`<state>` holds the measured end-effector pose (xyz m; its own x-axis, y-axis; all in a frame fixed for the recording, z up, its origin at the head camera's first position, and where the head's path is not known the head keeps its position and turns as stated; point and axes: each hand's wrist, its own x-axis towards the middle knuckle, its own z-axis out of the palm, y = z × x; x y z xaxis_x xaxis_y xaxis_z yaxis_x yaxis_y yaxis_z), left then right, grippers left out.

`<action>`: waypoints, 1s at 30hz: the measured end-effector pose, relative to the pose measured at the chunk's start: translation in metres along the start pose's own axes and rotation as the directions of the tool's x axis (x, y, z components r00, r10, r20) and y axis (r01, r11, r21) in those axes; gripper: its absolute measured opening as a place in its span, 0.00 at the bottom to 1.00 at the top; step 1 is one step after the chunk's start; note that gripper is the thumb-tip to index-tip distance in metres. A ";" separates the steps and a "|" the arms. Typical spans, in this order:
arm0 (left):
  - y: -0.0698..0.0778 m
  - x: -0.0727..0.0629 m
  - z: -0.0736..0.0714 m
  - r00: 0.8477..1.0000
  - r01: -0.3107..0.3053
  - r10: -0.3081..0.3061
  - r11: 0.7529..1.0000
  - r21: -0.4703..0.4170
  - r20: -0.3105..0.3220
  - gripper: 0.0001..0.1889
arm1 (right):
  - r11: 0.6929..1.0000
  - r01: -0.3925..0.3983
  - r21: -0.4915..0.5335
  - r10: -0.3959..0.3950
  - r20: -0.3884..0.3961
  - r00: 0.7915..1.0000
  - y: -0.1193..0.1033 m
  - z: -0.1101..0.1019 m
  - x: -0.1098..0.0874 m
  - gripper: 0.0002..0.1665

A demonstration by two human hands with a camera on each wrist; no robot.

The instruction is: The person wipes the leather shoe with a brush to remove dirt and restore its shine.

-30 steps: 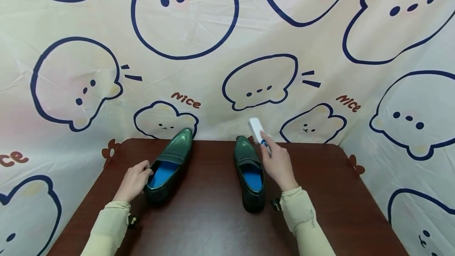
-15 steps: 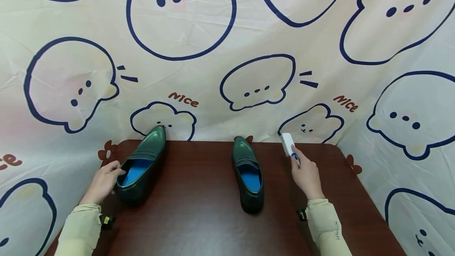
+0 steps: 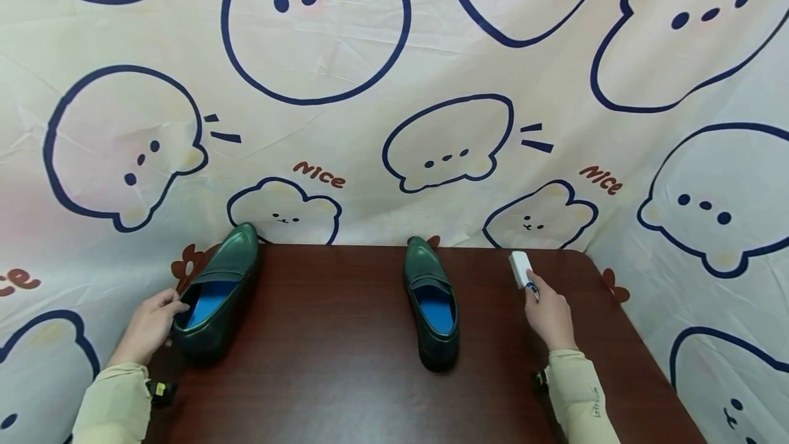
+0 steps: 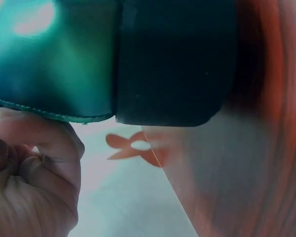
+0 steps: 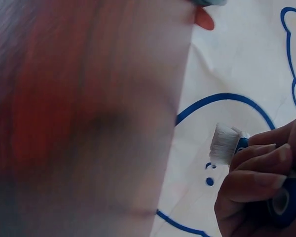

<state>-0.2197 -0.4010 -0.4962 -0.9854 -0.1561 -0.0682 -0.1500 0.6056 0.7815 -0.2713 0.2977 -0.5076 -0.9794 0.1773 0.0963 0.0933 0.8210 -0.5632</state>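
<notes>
A green loafer (image 3: 234, 252) with a blue insole is at the left edge of the table, its toe pointing away. My left hand (image 3: 146, 326) pinches its opening's left rim near the heel. In the left wrist view, the dark heel (image 4: 175, 64) is close to the tabletop; whether it touches is hard to tell. The matching loafer (image 3: 428, 267) stands on the table near the middle, untouched. Over the table's right side, my right hand (image 3: 550, 315) grips a brush (image 3: 520, 267). White bristles (image 5: 224, 144) and a blue handle show in the right wrist view.
The brown wooden table (image 3: 345, 368) ends at the back against a cream cloth (image 3: 345, 129) printed with blue-outlined bear faces. More of this cloth hangs at both sides. A dark wrist device (image 3: 161, 392) is worn below my left hand.
The left hand has carried its loafer leftward, from left of centre to the table's left edge. My right hand has moved right with the brush, away from the other loafer, which stays put.
</notes>
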 end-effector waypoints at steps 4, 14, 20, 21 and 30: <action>-0.006 0.000 -0.003 1.000 -0.002 0.002 1.000 0.002 0.006 0.14 | 1.000 -0.014 -0.014 0.014 0.019 1.000 0.010 0.002 0.001 0.30; -0.020 0.002 -0.013 0.998 0.006 -0.007 1.000 0.024 0.055 0.16 | 0.999 -0.033 -0.001 0.033 0.098 0.995 0.021 0.007 0.000 0.30; -0.015 0.009 -0.021 0.994 -0.030 0.020 0.996 0.088 0.105 0.16 | 0.999 -0.033 -0.016 0.035 0.096 0.995 0.025 0.009 0.001 0.30; -0.014 0.010 -0.022 0.994 -0.035 0.024 0.994 0.100 0.111 0.16 | 0.999 -0.033 -0.018 0.034 0.097 0.995 0.026 0.009 0.002 0.30; -0.008 0.005 -0.025 0.992 -0.019 -0.007 0.980 0.199 0.129 0.17 | 0.998 -0.055 -0.022 0.057 0.134 0.989 0.026 0.010 0.001 0.31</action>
<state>-0.2211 -0.4263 -0.4868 -0.9865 -0.0582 -0.1533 -0.1444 0.7514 0.6439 -0.2720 0.3141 -0.5304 -0.9876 0.1497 -0.0466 0.1505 0.8217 -0.5496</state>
